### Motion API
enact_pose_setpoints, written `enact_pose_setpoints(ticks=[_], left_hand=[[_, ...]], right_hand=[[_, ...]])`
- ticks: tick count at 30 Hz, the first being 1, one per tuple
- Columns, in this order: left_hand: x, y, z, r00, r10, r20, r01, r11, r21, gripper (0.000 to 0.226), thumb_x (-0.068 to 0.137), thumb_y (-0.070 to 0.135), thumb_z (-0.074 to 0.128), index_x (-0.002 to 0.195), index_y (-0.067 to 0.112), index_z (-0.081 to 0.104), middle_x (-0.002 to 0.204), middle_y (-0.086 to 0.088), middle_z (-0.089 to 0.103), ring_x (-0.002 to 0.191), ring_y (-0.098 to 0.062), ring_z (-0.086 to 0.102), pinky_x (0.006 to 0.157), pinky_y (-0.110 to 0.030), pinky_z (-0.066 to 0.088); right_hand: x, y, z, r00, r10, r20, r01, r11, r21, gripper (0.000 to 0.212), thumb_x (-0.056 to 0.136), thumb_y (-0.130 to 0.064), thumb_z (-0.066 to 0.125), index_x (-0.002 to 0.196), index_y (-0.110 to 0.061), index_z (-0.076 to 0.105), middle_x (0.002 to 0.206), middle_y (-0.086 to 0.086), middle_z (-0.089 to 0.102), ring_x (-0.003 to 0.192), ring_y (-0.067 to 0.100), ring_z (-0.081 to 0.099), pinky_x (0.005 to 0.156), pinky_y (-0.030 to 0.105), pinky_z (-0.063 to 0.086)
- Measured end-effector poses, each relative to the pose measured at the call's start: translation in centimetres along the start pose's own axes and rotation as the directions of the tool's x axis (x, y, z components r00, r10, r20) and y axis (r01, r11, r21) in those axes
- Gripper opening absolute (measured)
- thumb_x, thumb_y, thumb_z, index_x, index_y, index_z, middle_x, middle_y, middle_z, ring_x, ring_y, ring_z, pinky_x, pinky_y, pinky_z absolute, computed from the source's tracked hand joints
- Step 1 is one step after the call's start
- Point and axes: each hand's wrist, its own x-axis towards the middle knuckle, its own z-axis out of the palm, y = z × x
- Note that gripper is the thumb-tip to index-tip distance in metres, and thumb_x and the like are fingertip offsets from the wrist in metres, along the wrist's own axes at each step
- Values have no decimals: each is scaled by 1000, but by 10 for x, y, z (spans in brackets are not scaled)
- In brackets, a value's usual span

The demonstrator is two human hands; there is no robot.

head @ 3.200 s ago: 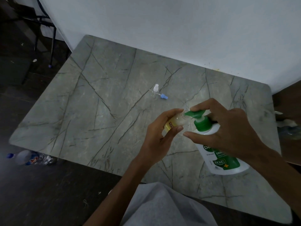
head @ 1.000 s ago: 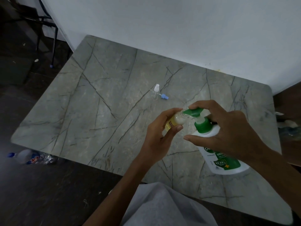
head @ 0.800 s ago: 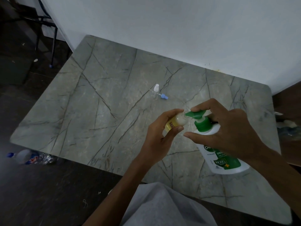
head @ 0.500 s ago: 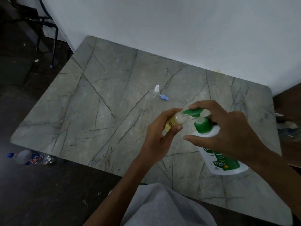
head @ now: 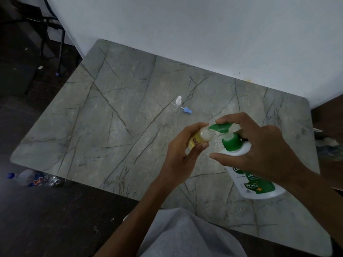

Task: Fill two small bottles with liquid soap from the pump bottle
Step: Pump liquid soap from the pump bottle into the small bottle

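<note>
A white pump bottle [head: 256, 184] with a green pump head [head: 220, 127] stands on the marble table [head: 115, 138] at the right. My right hand [head: 259, 153] lies over the pump, its index finger on top of the head. My left hand [head: 182, 154] grips a small bottle [head: 201, 136] with yellowish liquid, tilted, its mouth at the pump's spout. A second small clear bottle [head: 177, 106] with a white cap stands farther back, a small blue cap [head: 187, 110] lying beside it.
A white wall [head: 204, 34] runs along the table's far edge. A plastic water bottle [head: 31, 179] lies on the dark floor at the left. A dark chair frame [head: 46, 28] stands at the far left. My grey-clad lap [head: 185, 236] is at the table's near edge.
The green pump head went down and rose again under my right index finger between the frames. My left hand has kept the small bottle at the spout.
</note>
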Motion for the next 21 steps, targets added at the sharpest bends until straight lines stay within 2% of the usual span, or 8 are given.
enact_pose_setpoints(ticks=[6,11,14,17,21], left_hand=[[0,0,1,1000,18,9,-18,1000,7,35,94,17,58,128,18,51,116,-5,65,98,-13,65,82,-23,54],[1,-1,1,1000,14,-9,-14,1000,-9,34,94,17,57,128,15,51,116,0,64,101,-11,65,83,-20,53],[3,0,0,1000,22,-11,-22,1000,1,34,94,17,57,128,17,50,114,6,62,98,-8,64,82,-17,52],[3,0,0,1000,24,-7,-24,1000,2,34,94,17,58,128,16,51,113,2,64,97,-10,65,81,-18,52],[1,1,2,1000,14,5,-14,1000,4,35,94,17,59,127,17,51,115,-2,65,98,-10,64,82,-17,51]], right_hand=[[2,3,2,999,-20,-44,18,999,-35,57,66,-53,77,107,-22,52,82,-8,70,59,1,65,58,6,49],[2,2,0,1000,23,5,-23,1000,11,63,66,-62,69,117,-34,45,86,-10,69,62,3,67,58,16,54],[2,2,1,1000,7,0,-7,1000,4,64,67,-61,70,118,-33,45,91,-11,68,61,4,66,58,14,53],[2,3,3,999,-18,-33,18,1000,-23,61,67,-57,73,114,-27,49,87,-12,67,60,2,66,60,8,51],[2,4,3,998,-17,-56,16,1000,-18,57,67,-57,74,107,-24,52,82,-10,69,60,3,66,61,9,51]])
